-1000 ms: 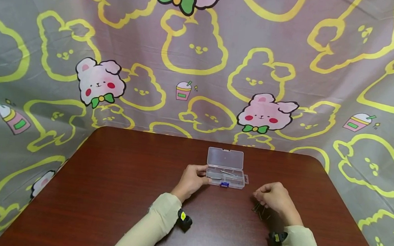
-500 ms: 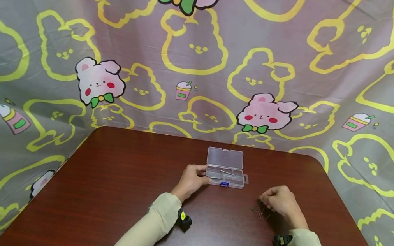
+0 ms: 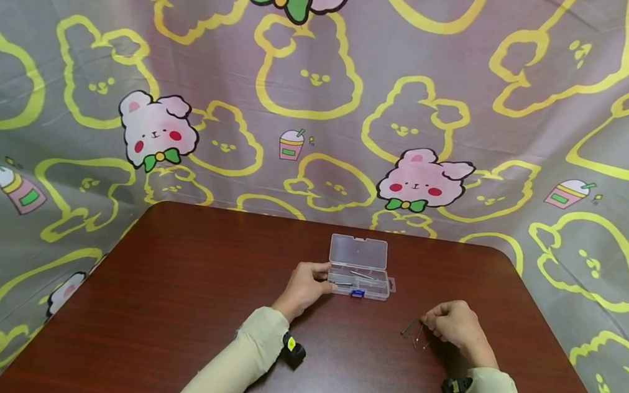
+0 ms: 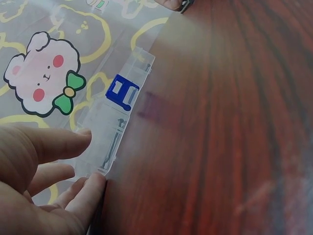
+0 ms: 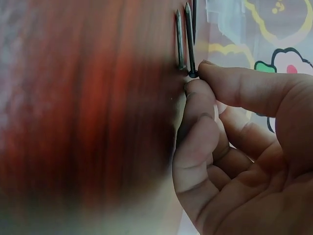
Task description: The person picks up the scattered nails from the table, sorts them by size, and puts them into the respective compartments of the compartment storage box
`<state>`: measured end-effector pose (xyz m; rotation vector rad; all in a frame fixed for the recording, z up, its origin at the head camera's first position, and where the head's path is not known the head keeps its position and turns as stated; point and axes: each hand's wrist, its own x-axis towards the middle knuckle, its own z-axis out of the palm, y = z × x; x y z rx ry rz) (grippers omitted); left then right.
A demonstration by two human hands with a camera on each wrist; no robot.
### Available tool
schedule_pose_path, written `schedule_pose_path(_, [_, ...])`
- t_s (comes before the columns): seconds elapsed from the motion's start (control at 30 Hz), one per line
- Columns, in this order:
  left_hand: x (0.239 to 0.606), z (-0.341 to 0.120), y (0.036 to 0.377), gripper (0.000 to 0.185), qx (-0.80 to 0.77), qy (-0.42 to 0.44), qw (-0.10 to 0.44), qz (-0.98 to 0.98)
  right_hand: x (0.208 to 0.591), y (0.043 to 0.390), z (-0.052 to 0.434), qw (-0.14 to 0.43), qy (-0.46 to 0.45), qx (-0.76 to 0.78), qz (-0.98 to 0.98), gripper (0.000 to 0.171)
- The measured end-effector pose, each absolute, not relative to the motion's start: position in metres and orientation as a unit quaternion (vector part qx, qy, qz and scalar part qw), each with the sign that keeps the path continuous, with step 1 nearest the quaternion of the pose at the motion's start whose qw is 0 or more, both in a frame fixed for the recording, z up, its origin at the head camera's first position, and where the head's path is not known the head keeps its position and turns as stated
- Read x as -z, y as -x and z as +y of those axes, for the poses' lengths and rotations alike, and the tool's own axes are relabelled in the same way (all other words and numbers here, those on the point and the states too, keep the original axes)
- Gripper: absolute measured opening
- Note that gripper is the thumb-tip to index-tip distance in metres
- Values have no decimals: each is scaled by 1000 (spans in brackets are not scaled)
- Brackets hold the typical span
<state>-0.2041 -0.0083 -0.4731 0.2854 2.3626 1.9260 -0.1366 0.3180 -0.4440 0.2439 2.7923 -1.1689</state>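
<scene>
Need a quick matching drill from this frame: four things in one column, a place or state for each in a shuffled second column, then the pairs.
Things:
1. left hand
2. right hand
3. clear plastic box
4. blue latch

Places or states:
A. lid swung open, a few nails inside
B. on the front edge of the box
C. fingers on the left end of the box
D. pinches the head of a nail from the loose nails on the table

Pairs: 1-C, 2-D, 3-A, 4-B
</scene>
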Motion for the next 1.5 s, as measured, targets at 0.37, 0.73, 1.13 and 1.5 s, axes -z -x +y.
schedule_pose_path(0.37, [473,-9,203,56,-634,-91,42,767,444,140,316,57,-75,377,921,7])
schedule_pose_path(0.73, [474,-9,205,56,-634,-95,42,767,439,139,312,74,-39,302,949,22])
schedule_pose_path(1.13, [473,-9,204,56,-629,-92,44,771,435,140,303,106,-8,267,958,51])
schedule_pose_path(1.5, [472,-9,204,57,-629,-97,37,770,430,141,309,109,-16,309,945,42])
